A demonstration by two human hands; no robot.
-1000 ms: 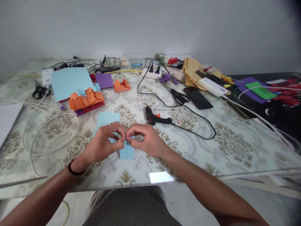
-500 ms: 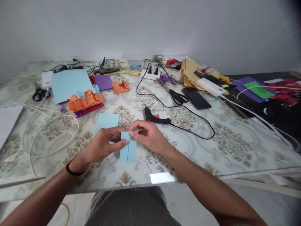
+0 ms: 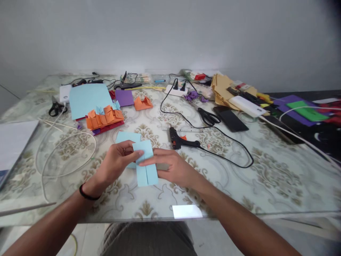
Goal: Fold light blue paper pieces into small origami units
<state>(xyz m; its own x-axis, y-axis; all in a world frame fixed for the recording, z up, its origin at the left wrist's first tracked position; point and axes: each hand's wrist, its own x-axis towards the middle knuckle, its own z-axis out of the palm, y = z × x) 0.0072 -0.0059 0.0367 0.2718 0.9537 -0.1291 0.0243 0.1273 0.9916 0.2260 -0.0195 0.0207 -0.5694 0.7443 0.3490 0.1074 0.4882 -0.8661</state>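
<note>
A folded light blue paper (image 3: 147, 174) with a seam down its middle is held upright between my hands. My left hand (image 3: 117, 160) pinches its left edge, thumb on the front. My right hand (image 3: 173, 164) grips it from the right, one finger across the front and others behind or beside the edge. Another light blue sheet (image 3: 129, 136) lies on the table behind, partly covered by my left hand and the folded paper. Just beyond my right hand rests a black glue gun (image 3: 181, 139).
Folded orange paper pieces (image 3: 105, 118), a large blue sheet (image 3: 89, 99) and a purple square (image 3: 124, 97) lie at the back left. Black scissors (image 3: 209, 116), a phone (image 3: 230, 119) and a white power strip (image 3: 176, 90) are farther right. A black cord loops across the table.
My right hand has moved from the paper's top edge down to its right side. The folded paper now shows more of its length. The view has shifted slightly.
</note>
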